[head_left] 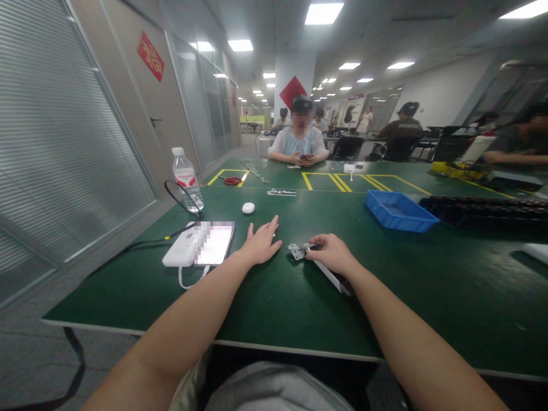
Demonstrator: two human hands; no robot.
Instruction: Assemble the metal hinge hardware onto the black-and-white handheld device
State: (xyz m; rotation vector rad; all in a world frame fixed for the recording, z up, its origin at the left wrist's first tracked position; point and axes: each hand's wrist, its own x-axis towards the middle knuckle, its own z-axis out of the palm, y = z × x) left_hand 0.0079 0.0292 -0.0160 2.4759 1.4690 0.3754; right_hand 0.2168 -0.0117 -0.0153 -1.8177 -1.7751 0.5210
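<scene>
My right hand [331, 253] pinches a silvery metal bracket [297, 252] with holes in it, low over the green table. A long narrow strip [331, 277], white along its edge, runs from under that hand toward me; whether it is joined to the bracket is hidden. To the left, my left hand [260, 242] is flat with its fingers stretched out. A small shiny bit shows beside its fingertips, too small to name. Between the two hands is a narrow gap of bare tabletop.
Left of my hands lie a white device [177, 251] and a lit phone [216, 242] with cables. A water bottle [187, 181] and white case [248, 208] stand beyond. Thin metal strips [281, 193], red-handled scissors [232, 181] and a blue tray [400, 211] lie farther off. A person [298, 140] sits opposite.
</scene>
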